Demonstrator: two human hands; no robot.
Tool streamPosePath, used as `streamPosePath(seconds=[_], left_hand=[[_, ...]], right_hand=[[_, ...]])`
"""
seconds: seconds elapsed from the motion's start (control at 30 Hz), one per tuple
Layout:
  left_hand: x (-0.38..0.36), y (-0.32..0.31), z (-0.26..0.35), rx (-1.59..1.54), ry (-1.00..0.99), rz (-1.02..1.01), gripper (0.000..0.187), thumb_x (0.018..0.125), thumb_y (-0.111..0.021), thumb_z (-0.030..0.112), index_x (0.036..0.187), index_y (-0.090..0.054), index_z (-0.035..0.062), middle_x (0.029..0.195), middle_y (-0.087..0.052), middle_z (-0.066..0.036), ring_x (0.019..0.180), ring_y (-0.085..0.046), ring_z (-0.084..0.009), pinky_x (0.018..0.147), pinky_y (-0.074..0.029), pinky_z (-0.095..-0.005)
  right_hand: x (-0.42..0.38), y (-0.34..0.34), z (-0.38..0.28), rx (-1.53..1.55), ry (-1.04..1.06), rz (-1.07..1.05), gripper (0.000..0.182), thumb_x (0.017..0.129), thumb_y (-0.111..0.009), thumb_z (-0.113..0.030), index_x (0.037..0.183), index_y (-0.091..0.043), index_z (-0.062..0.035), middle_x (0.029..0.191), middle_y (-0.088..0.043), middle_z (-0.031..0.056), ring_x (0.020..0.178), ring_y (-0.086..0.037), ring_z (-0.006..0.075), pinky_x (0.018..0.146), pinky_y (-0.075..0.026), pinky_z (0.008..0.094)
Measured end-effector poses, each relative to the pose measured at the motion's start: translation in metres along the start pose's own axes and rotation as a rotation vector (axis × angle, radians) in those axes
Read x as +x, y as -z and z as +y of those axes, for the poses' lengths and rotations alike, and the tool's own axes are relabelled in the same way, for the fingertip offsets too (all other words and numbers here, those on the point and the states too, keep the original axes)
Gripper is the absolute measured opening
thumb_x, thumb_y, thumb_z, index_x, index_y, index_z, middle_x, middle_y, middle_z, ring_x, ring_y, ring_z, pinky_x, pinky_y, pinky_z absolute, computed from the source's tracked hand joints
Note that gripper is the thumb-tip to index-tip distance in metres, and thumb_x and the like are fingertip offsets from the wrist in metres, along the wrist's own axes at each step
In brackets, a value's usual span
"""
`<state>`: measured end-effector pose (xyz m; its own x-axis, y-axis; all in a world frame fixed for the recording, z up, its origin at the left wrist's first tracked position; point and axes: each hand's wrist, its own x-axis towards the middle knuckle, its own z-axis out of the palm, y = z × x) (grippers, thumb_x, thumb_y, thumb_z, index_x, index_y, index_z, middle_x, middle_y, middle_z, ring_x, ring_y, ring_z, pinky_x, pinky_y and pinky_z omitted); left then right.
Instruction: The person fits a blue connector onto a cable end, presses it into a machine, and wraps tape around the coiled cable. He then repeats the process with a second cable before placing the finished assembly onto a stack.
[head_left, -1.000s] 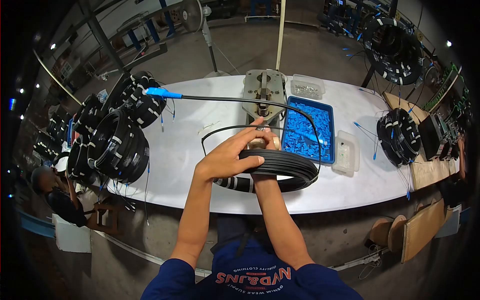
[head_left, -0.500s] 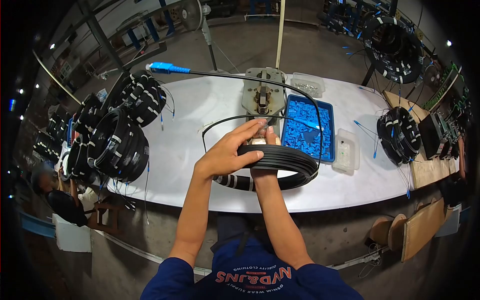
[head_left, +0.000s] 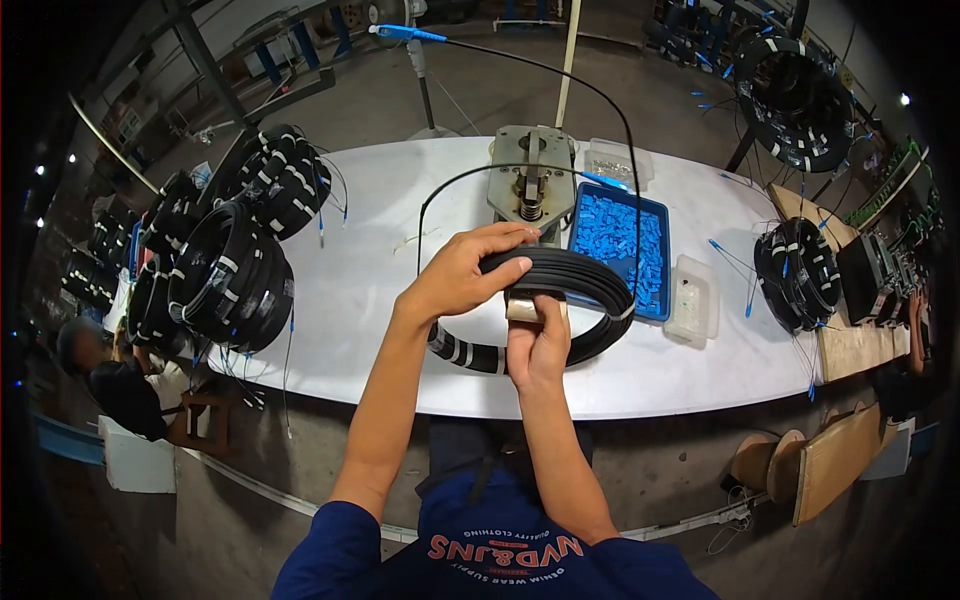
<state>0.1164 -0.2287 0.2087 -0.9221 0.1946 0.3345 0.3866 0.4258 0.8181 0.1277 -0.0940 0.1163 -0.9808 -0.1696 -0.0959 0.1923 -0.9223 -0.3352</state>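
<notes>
My left hand (head_left: 460,272) is closed on the upper side of a black cable coil (head_left: 580,275), thumb on the near face and fingers over the top. My right hand (head_left: 540,350) grips a roll of tape (head_left: 522,308) inside the ring, just under the bundled strands. White bands wrap the coil's lower left part. From the coil rise two loose cable ends, one with a blue connector (head_left: 410,34) high above the table, the other with a blue connector (head_left: 604,181) over the bin's far edge.
Behind the coil stands a metal press-like fixture (head_left: 530,180). Right of it are a blue bin (head_left: 655,300) of small blue parts and a clear plastic tray (head_left: 690,305). Finished-looking coils (head_left: 235,285) pile up at left; another coil (head_left: 798,275) stands at right. A person (head_left: 130,390) sits at far left.
My right hand has come back from behind the coil to its inner near side, bringing the tape roll into view. The loose cable ends have swung upward in view.
</notes>
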Motion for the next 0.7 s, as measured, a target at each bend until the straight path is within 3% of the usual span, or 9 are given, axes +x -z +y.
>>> streamPosePath(seconds=[0.07,0.17,0.33,0.43,0.5,0.7], left_hand=[[0.004,0.002,-0.002,-0.014,0.018,0.008,0.031,0.091,-0.060,0.010,0.119,-0.064,-0.0031,0.126,-0.062,-0.015,0.117,-0.059,-0.0247,0.102,-0.043,-0.0337],[0.008,0.006,-0.012,-0.047,0.017,0.010,0.030,0.091,-0.060,0.011,0.118,-0.065,-0.0025,0.125,-0.063,-0.015,0.116,-0.059,-0.0246,0.102,-0.043,-0.0337],[0.013,0.011,-0.021,-0.059,-0.021,-0.008,0.032,0.092,-0.060,0.012,0.120,-0.064,-0.0015,0.120,-0.065,-0.017,0.112,-0.061,-0.0248,0.099,-0.045,-0.0337],[0.014,0.011,-0.014,-0.282,0.123,-0.003,0.031,0.092,-0.059,0.012,0.121,-0.064,0.0004,0.116,-0.067,-0.016,0.108,-0.062,-0.0246,0.098,-0.045,-0.0330],[0.016,0.012,-0.017,-0.042,-0.016,-0.018,0.032,0.094,-0.058,0.010,0.124,-0.063,0.0009,0.118,-0.067,-0.015,0.109,-0.062,-0.0224,0.098,-0.045,-0.0320],[0.015,0.013,-0.013,0.085,-0.055,-0.029,0.030,0.094,-0.056,0.009,0.122,-0.064,0.0006,0.117,-0.067,-0.016,0.106,-0.064,-0.0240,0.094,-0.047,-0.0315]], right_hand=[[-0.005,-0.008,-0.007,-0.075,-0.029,0.021,0.023,0.092,-0.059,-0.004,0.113,-0.052,-0.0025,0.110,-0.059,0.0073,0.100,-0.059,0.0160,0.090,-0.048,0.0324],[-0.006,-0.015,-0.016,-0.225,-0.056,-0.015,0.026,0.092,-0.060,-0.008,0.118,-0.053,-0.0040,0.110,-0.062,0.0076,0.103,-0.058,0.0166,0.095,-0.046,0.0344],[-0.010,-0.020,-0.027,-0.399,-0.038,-0.019,0.033,0.093,-0.064,-0.012,0.123,-0.050,-0.0053,0.115,-0.063,0.0103,0.106,-0.061,0.0186,0.093,-0.051,0.0367],[-0.010,-0.018,-0.032,-0.486,0.005,-0.035,0.037,0.093,-0.066,-0.014,0.124,-0.049,-0.0049,0.118,-0.062,0.0126,0.109,-0.061,0.0209,0.093,-0.053,0.0370],[-0.010,-0.019,-0.037,-0.500,-0.014,-0.063,0.040,0.091,-0.067,-0.011,0.125,-0.048,0.0002,0.120,-0.059,0.0134,0.107,-0.061,0.0190,0.091,-0.054,0.0321],[-0.013,-0.021,-0.050,-0.465,-0.056,-0.232,0.041,0.087,-0.068,0.000,0.123,-0.050,0.0008,0.122,-0.059,0.0134,0.109,-0.060,0.0175,0.091,-0.053,0.0288]])
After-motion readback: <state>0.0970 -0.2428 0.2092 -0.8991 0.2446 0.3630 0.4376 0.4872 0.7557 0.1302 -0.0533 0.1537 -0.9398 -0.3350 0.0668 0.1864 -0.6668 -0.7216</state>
